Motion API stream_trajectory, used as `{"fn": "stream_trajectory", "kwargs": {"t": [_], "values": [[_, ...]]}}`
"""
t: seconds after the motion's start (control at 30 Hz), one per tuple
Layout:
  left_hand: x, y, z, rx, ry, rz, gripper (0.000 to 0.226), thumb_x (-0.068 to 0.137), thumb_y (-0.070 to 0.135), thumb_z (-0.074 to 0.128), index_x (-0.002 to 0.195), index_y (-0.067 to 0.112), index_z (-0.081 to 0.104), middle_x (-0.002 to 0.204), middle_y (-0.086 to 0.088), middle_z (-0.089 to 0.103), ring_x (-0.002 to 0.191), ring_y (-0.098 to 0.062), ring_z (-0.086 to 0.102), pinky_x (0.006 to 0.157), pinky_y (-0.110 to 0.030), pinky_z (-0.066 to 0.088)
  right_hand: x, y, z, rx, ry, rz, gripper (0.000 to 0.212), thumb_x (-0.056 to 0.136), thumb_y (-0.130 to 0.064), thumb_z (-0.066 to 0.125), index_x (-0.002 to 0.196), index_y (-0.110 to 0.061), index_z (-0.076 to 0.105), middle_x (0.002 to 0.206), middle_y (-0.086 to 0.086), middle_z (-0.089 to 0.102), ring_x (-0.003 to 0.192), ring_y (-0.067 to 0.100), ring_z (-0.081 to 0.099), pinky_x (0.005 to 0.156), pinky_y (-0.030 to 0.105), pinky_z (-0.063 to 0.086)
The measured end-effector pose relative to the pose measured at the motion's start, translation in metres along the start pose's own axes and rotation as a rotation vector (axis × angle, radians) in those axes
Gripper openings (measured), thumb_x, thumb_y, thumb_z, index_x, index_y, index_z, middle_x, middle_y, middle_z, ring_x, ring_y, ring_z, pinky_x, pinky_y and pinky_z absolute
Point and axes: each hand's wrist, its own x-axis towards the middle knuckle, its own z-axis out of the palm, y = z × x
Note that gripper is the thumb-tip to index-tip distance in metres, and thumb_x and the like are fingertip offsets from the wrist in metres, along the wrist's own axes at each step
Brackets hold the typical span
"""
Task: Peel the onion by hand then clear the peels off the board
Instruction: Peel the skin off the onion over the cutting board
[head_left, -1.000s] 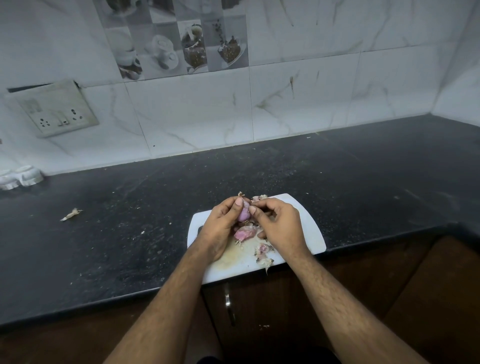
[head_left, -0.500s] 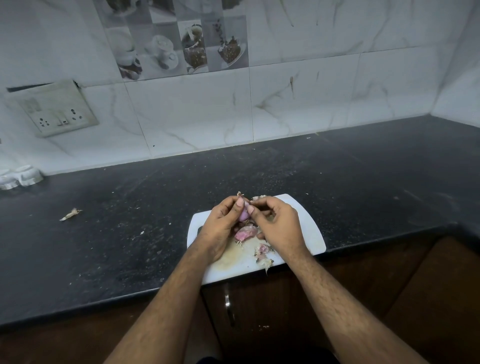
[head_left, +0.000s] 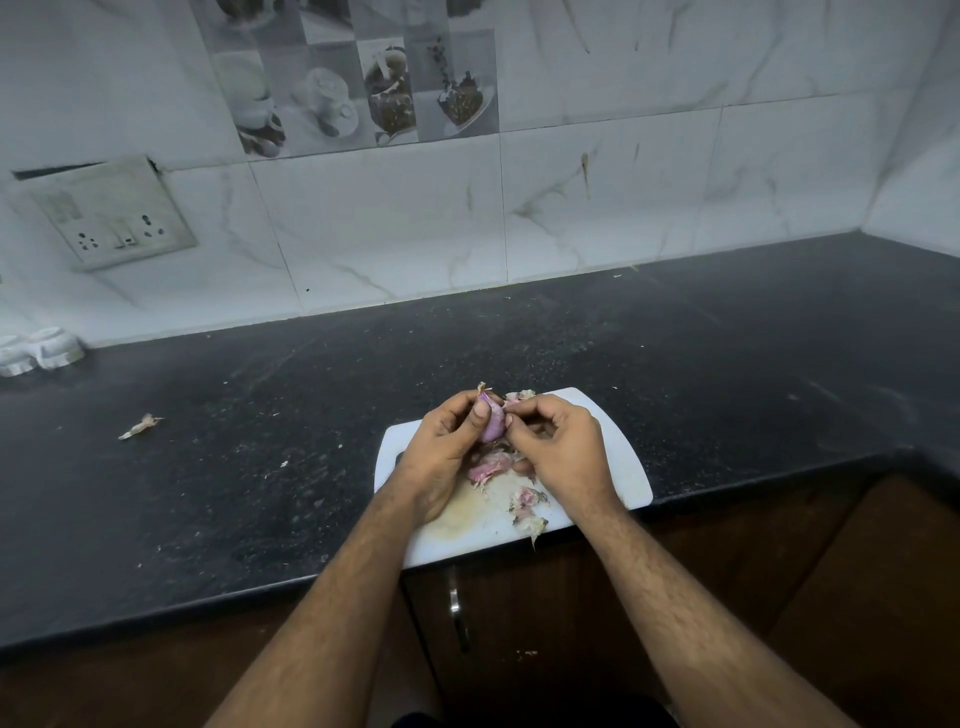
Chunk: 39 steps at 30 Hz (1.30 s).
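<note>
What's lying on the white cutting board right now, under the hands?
On the cutting board: pink peels below the held onion, more peels near the front edge, a yellowish stain. The left hand and right hand hide the rest.

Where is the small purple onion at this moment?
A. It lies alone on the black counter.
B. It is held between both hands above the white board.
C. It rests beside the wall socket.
B: the left hand and right hand both pinch the onion over the white board.

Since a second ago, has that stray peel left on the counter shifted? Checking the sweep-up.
No. The stray peel lies in the same spot below the wall socket.
</note>
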Motion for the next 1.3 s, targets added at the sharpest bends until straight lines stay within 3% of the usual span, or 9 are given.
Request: {"fn": "stream_trajectory", "kwargs": {"t": [0.07,0.2,0.33,0.43,0.67,0.83,1.0,1.1,1.3], "values": [[0.000,0.000,0.000,-0.012,-0.006,0.010,0.036,0.091,0.027,0.069,0.118,0.003,0.069,0.113,-0.018,0.071,0.105,-0.026,0.070,0.094,-0.034,0.060,-0.001,-0.001,0.001,0.008,-0.005,0.030,0.007,0.094,-0.015,0.074,0.100,-0.018,0.077,0.086,-0.001,0.079,0.076,0.015,0.077,0.059,0.036,0.064],[0.001,-0.003,-0.001,-0.038,-0.009,0.039,0.038,0.082,0.022,0.076,0.115,0.005,0.067,0.108,-0.017,0.070,0.099,-0.025,0.071,0.083,-0.031,0.061,-0.003,-0.005,0.001,0.047,-0.005,0.067,0.012,0.101,-0.021,0.063,0.102,-0.017,0.074,0.086,0.002,0.078,0.074,0.018,0.077,0.055,0.033,0.062],[0.002,-0.004,-0.004,-0.085,-0.051,0.033,0.039,0.081,0.011,0.080,0.115,0.003,0.063,0.110,-0.022,0.069,0.104,-0.037,0.072,0.087,-0.045,0.063,-0.004,-0.010,0.001,-0.005,-0.034,0.030,0.008,0.097,-0.025,0.071,0.101,-0.018,0.072,0.083,0.002,0.077,0.061,0.010,0.074,0.050,0.025,0.057],[0.003,-0.006,-0.006,-0.087,-0.054,0.037,0.039,0.081,0.010,0.080,0.115,0.002,0.063,0.115,-0.024,0.067,0.105,-0.037,0.071,0.089,-0.044,0.063,-0.004,-0.009,0.001,-0.020,-0.033,0.025,0.007,0.095,-0.022,0.073,0.099,-0.016,0.072,0.084,0.002,0.077,0.062,0.011,0.074,0.049,0.024,0.057],[0.001,-0.003,-0.001,-0.030,-0.008,0.044,0.037,0.085,0.022,0.069,0.116,0.001,0.063,0.102,-0.011,0.070,0.086,-0.014,0.071,0.069,-0.021,0.056,-0.002,-0.003,0.000,0.061,-0.025,-0.001,0.010,0.095,-0.012,0.072,0.103,-0.016,0.076,0.095,-0.002,0.077,0.081,0.017,0.078,0.059,0.037,0.065],[0.001,-0.002,-0.002,-0.022,-0.006,0.029,0.042,0.085,0.022,0.069,0.118,-0.002,0.063,0.103,-0.013,0.070,0.088,-0.015,0.071,0.069,-0.022,0.057,-0.002,-0.003,-0.001,0.075,-0.030,0.029,0.013,0.098,-0.008,0.067,0.105,-0.016,0.075,0.090,0.002,0.078,0.072,0.018,0.078,0.054,0.028,0.062],[0.000,-0.002,-0.002,-0.021,0.012,0.039,0.051,0.081,0.025,0.074,0.121,-0.005,0.062,0.104,-0.015,0.071,0.092,-0.020,0.071,0.073,-0.025,0.060,-0.002,-0.004,0.002,0.078,-0.014,0.038,0.013,0.102,-0.017,0.062,0.105,-0.021,0.074,0.091,0.003,0.079,0.071,0.017,0.077,0.054,0.025,0.060],[0.001,-0.002,-0.003,-0.053,-0.002,0.032,0.050,0.083,0.019,0.075,0.121,-0.009,0.058,0.110,-0.022,0.068,0.101,-0.030,0.071,0.087,-0.035,0.061,-0.002,-0.002,0.002,-0.008,-0.009,-0.043,0.006,0.097,-0.027,0.070,0.103,-0.029,0.073,0.089,-0.005,0.078,0.078,0.013,0.077,0.063,0.033,0.064],[-0.003,0.002,0.002,-0.029,0.006,0.041,0.042,0.082,0.011,0.074,0.118,-0.005,0.059,0.098,-0.009,0.073,0.090,-0.017,0.072,0.080,-0.028,0.061,0.003,0.007,0.002,-0.074,0.050,-0.077,0.006,0.095,-0.021,0.074,0.100,-0.019,0.075,0.097,-0.009,0.075,0.087,0.011,0.074,0.072,0.041,0.065]]}}
